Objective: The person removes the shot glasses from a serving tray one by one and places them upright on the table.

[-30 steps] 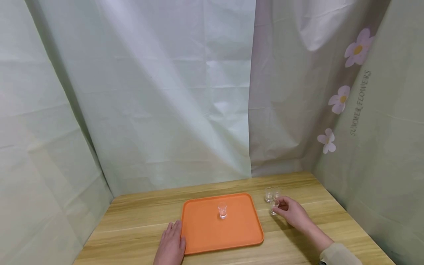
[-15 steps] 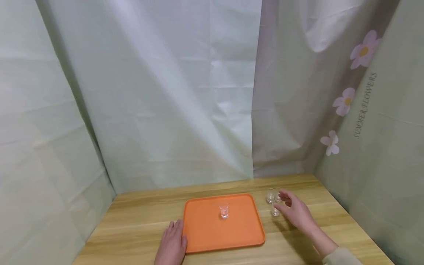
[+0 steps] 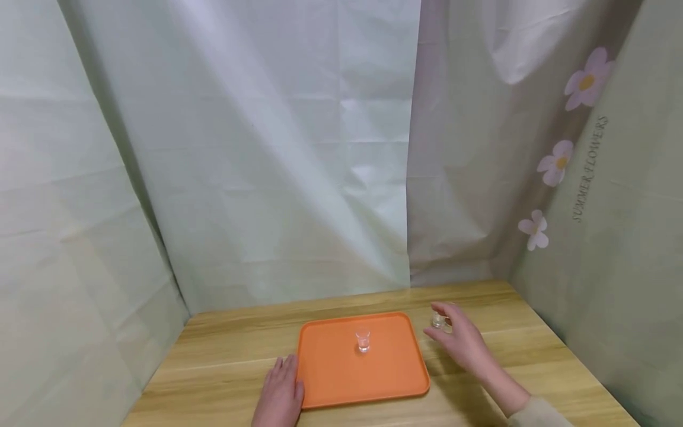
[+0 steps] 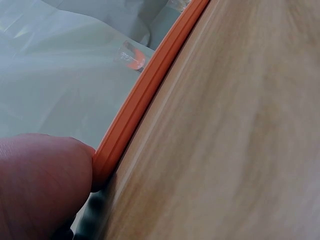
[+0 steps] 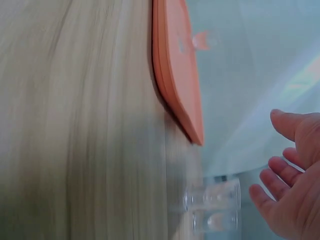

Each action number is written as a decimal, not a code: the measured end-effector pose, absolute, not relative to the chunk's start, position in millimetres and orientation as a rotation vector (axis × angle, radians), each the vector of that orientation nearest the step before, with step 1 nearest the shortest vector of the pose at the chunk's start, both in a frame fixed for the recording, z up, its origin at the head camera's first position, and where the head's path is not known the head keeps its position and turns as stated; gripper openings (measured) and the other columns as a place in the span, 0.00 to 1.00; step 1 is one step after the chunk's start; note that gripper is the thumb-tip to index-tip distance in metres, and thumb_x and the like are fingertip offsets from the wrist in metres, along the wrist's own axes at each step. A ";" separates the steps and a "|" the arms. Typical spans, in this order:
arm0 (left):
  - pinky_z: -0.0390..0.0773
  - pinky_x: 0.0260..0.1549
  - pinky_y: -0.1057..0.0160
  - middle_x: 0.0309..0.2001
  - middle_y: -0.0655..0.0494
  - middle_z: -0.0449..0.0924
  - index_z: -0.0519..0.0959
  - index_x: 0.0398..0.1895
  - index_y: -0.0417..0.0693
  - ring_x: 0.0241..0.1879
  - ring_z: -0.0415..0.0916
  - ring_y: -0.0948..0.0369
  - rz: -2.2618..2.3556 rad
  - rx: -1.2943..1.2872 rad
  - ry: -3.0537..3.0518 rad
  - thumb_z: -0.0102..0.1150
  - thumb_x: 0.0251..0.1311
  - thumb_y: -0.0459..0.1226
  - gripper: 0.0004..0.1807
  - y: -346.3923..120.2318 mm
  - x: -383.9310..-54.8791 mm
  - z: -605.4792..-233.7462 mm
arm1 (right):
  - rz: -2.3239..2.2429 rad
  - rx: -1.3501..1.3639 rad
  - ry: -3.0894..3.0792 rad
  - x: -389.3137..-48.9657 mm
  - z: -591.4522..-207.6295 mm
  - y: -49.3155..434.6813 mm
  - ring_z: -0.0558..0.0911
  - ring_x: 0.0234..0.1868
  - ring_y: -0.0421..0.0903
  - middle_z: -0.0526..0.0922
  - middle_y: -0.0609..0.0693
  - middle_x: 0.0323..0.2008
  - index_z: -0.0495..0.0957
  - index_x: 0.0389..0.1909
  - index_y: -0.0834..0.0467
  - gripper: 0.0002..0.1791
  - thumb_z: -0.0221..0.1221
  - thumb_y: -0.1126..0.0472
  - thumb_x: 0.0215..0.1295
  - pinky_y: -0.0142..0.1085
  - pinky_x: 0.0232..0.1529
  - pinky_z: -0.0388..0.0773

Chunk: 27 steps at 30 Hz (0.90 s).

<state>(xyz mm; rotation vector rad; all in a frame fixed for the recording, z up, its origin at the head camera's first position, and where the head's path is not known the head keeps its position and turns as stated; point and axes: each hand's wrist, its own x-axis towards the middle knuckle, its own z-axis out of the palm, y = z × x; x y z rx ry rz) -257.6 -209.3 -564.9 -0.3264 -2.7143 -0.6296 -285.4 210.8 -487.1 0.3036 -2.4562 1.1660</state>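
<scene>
My left hand (image 3: 278,396) rests against the left edge of an orange tray (image 3: 331,379), fingers straight. In the left wrist view its thumb (image 4: 45,185) touches the end of the tray rim (image 4: 145,90). A small clear shot glass (image 3: 363,341) stands upright on the tray. To the right of the tray, my right hand (image 3: 463,339) hovers with thumb and fingers apart, nothing between them. Behind it a shot glass (image 3: 439,319) shows; the hand covers the others near it. The right wrist view shows clear glasses (image 5: 215,195) standing on the table, apart from the spread fingers.
The wooden table (image 3: 229,350) ends at the back against a pale hanging curtain (image 3: 277,178). Printed flowers (image 3: 555,163) and lettering mark the curtain on the right.
The right hand has released the front shot glass, opened and moved left, now covering that glass in the head view. The left hand stays at the tray's edge. The head view shifted slightly.
</scene>
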 end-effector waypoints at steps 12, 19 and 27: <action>0.67 0.72 0.27 0.69 0.27 0.78 0.75 0.71 0.24 0.73 0.69 0.27 -0.650 -0.334 -2.668 0.64 0.71 0.30 0.29 -210.9 -259.1 -567.4 | 1.361 0.442 -2.486 -295.6 -491.1 164.2 0.84 0.64 0.59 0.85 0.59 0.62 0.79 0.69 0.67 0.31 0.76 0.63 0.69 0.55 0.68 0.81; 0.66 0.74 0.27 0.71 0.28 0.77 0.74 0.73 0.25 0.75 0.67 0.28 -0.656 -0.305 -2.728 0.65 0.72 0.32 0.30 -209.6 -259.2 -563.6 | 1.451 0.528 -2.500 -300.6 -497.8 143.5 0.85 0.62 0.60 0.86 0.61 0.61 0.79 0.70 0.67 0.31 0.75 0.63 0.70 0.57 0.67 0.81; 0.67 0.72 0.27 0.70 0.28 0.78 0.74 0.72 0.24 0.74 0.68 0.27 -0.648 -0.315 -2.710 0.65 0.72 0.31 0.29 -208.7 -256.7 -563.5 | 1.497 0.610 -2.498 -307.2 -507.7 125.6 0.86 0.59 0.62 0.85 0.65 0.59 0.78 0.69 0.70 0.30 0.75 0.63 0.71 0.56 0.64 0.84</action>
